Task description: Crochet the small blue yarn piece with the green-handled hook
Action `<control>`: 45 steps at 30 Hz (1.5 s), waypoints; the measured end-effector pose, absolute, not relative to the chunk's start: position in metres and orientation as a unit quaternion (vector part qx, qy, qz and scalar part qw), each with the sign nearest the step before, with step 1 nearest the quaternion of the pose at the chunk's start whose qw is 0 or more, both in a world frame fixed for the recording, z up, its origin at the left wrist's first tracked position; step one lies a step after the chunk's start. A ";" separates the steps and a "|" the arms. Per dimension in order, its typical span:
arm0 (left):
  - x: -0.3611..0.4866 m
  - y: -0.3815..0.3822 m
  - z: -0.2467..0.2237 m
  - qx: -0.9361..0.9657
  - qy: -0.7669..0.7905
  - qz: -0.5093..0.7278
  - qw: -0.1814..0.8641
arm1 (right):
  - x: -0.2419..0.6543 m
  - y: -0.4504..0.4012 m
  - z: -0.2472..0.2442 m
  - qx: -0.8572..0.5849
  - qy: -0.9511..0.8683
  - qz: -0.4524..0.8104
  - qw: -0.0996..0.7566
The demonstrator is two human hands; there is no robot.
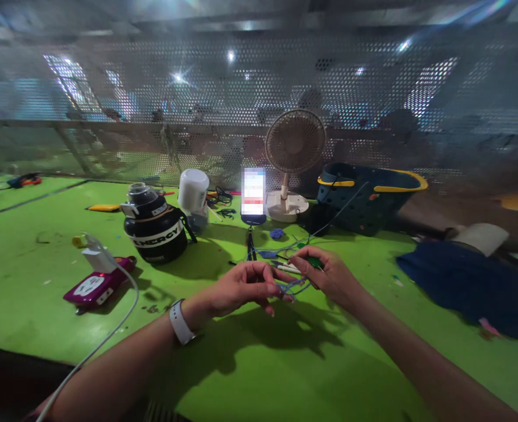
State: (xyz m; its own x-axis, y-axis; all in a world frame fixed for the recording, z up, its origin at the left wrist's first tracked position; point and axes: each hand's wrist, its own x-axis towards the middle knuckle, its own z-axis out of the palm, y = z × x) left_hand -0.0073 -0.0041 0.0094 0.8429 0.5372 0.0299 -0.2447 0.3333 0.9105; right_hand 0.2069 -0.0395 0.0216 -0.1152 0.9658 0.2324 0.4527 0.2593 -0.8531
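The left hand (pixel 245 287) pinches pale blue yarn (pixel 290 288) between thumb and forefinger, its other fingers spread below. The right hand (pixel 327 274) is closed thumb to fingertips at the yarn's other side; whether it grips a strand, a tool or both cannot be told. The yarn is thin and smooth, looped in several open strands between the hands, above the middle of the green table (pixel 259 381); fingers cover part of it.

Just beyond, partly blocked by the hands, lie slim pale sticks (pixel 288 267), too covered to count, a green item (pixel 314 262) and one small blue bundle (pixel 276 234). A blue strand slants from there up to the basket.

Towards the far edge stand one lit phone (pixel 253 196), one fan (pixel 295 140), one dark basket (pixel 368 202) with two yellow handle pieces showing, one white-topped container (pixel 193 190) and one black jug (pixel 156 231). Towards the left edge lies one purple power strip (pixel 96 293) bearing one white charger (pixel 99 258); its cable (pixel 122 319) crosses the near edge. At the right edge lies one dark blue cloth (pixel 456 287).
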 end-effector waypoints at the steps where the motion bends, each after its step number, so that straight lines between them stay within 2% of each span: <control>1: -0.007 -0.005 0.010 0.519 0.134 0.242 0.809 | 0.207 -0.039 0.021 -0.525 -0.673 0.320 0.411; 26: -0.005 -0.005 0.003 0.532 0.105 0.260 0.799 | 0.218 -0.028 0.010 -0.564 -0.638 0.275 0.446; 31: -0.004 -0.004 0.004 0.538 0.119 0.264 0.791 | 0.217 -0.031 0.012 -0.545 -0.624 0.345 0.441; 39: -0.006 -0.002 0.000 0.570 0.132 0.269 0.765 | 0.207 -0.042 0.016 -0.449 -0.630 0.516 0.367; 45: -0.005 -0.002 -0.002 0.574 0.155 0.257 0.762 | 0.197 -0.048 0.021 -0.474 -0.619 0.512 0.361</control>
